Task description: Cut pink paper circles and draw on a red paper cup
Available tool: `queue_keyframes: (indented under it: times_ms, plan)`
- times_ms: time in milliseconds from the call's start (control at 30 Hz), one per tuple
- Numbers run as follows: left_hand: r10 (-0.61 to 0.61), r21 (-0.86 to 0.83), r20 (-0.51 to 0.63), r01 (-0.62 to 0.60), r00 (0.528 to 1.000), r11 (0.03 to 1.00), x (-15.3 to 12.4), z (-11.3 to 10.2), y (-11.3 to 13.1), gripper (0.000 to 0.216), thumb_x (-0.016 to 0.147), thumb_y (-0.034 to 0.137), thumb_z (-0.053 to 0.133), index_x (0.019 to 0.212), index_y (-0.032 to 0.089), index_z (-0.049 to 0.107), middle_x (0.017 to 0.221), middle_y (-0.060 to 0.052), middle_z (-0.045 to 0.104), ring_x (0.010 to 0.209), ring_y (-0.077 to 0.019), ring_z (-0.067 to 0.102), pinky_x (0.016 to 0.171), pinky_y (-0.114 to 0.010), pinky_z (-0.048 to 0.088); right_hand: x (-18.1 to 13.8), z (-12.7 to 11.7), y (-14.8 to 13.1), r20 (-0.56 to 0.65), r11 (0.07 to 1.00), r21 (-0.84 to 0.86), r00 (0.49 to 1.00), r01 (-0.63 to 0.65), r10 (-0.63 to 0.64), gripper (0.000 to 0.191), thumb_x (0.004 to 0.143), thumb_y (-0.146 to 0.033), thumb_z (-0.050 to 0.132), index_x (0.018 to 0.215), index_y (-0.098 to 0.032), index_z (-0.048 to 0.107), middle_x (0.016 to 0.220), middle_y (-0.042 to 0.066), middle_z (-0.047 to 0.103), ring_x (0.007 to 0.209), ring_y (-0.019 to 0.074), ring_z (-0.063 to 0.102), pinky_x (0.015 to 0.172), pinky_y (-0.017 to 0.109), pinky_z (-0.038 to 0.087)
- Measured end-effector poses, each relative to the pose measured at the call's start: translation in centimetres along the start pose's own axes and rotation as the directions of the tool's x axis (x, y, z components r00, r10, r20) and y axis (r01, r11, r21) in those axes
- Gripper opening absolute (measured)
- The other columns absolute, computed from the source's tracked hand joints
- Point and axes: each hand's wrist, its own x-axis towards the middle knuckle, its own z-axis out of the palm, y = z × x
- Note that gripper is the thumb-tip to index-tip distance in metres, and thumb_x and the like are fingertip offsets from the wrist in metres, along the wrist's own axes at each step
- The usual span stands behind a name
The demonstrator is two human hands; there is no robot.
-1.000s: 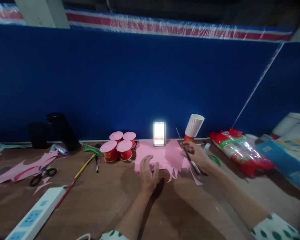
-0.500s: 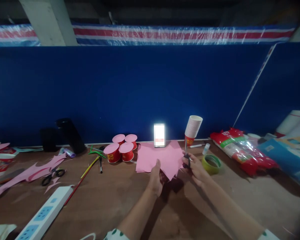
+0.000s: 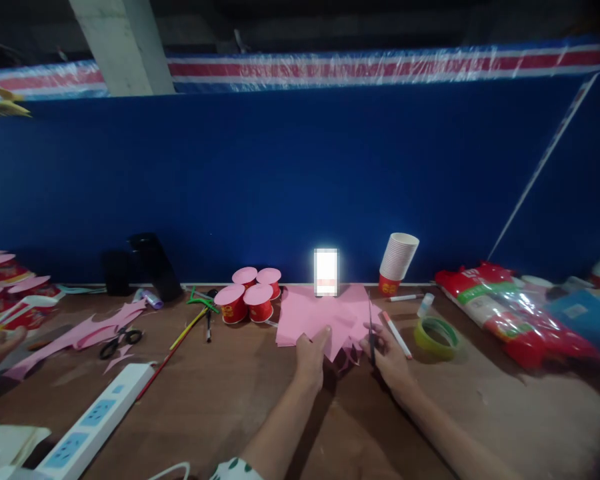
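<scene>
My left hand (image 3: 311,357) grips a sheet of pink paper (image 3: 335,337), thumb on top and the other fingers partly hidden. Just right of it, my right hand (image 3: 389,357) is closed around the dark handles of a pair of scissors (image 3: 372,337), whose blades point away from me beside the paper's right side. More pink sheets (image 3: 293,320) lie flat beneath the held one. Ragged pink edges show under its lower right corner. Whether the blades touch the paper I cannot tell.
Left of the paper stand several red cups with pink discs (image 3: 259,303). A tilted paper cup stack (image 3: 400,257), a marker (image 3: 397,335) and a tape roll (image 3: 436,338) are to the right. A power strip (image 3: 97,420) lies front left; another person's hand (image 3: 0,347) is at the far left.
The view has shifted left. My right hand with the scissors has come lower and closer to the paper. A marker beside my right hand has come into sight.
</scene>
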Motion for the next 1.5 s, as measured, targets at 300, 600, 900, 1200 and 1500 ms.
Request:
queue_keyframes:
  times_ms: [300, 600, 900, 1200, 1500]
  plan:
    - [-0.024, -0.207, -0.004, 0.022, 1.0, 0.978, 0.6, -0.3, -1.3, 0.038, 0.059, 0.031, 0.08, 0.085, 0.013, 0.06, 0.078, -0.006, 0.07, 0.071, -0.019, 0.068, 0.068, -0.033, 0.056, -2.3, -0.2, 1.8, 0.267, 0.911, -0.325, 0.949, 0.253, -0.168, 0.036, 0.083, -0.04, 0.058, 0.113, -0.021, 0.053, 0.082, 0.002, 0.063, 0.075, 0.018, 0.061, 0.066, 0.026, 0.049]
    - [-0.102, -0.29, 0.049, 0.112, 0.994, 0.951, -1.5, 0.5, -0.9, 0.04, 0.055, 0.028, 0.082, 0.084, 0.012, 0.06, 0.077, -0.006, 0.072, 0.063, -0.0194, 0.068, 0.059, -0.032, 0.057, -2.9, -0.1, 1.6, 0.331, 0.911, -0.341, 0.937, 0.233, -0.116, 0.033, 0.087, -0.037, 0.053, 0.115, -0.02, 0.053, 0.079, 0.001, 0.061, 0.07, 0.0156, 0.057, 0.062, 0.024, 0.046]
    - [-0.092, -0.277, 0.088, 0.113, 0.992, 0.954, -1.2, 0.2, -1.7, 0.039, 0.058, 0.032, 0.08, 0.085, 0.01, 0.063, 0.08, -0.008, 0.072, 0.066, -0.0204, 0.068, 0.064, -0.034, 0.057, -3.1, 0.3, 0.8, 0.395, 0.905, -0.321, 0.908, 0.28, -0.14, 0.03, 0.087, -0.036, 0.052, 0.112, -0.02, 0.057, 0.078, 0.002, 0.062, 0.071, 0.0168, 0.059, 0.068, 0.026, 0.048]
    - [-0.099, -0.264, 0.115, 0.127, 0.988, 0.956, -1.7, 0.2, -1.4, 0.042, 0.058, 0.033, 0.08, 0.088, 0.008, 0.064, 0.081, -0.011, 0.072, 0.065, -0.0208, 0.067, 0.062, -0.034, 0.057, -2.9, 0.0, 1.5, 0.388, 0.906, -0.312, 0.909, 0.285, -0.153, 0.032, 0.087, -0.036, 0.053, 0.113, -0.018, 0.057, 0.079, 0.002, 0.061, 0.07, 0.0159, 0.057, 0.067, 0.025, 0.048]
    - [-0.082, -0.256, 0.069, 0.097, 0.994, 0.962, -1.5, 0.2, -1.4, 0.041, 0.055, 0.031, 0.082, 0.085, 0.008, 0.065, 0.077, -0.009, 0.072, 0.063, -0.0187, 0.066, 0.061, -0.032, 0.056, -2.9, -0.1, 2.2, 0.346, 0.937, -0.285, 0.934, 0.2, -0.094, 0.033, 0.086, -0.038, 0.055, 0.113, -0.018, 0.058, 0.071, 0.0, 0.057, 0.062, 0.0134, 0.053, 0.057, 0.022, 0.045]
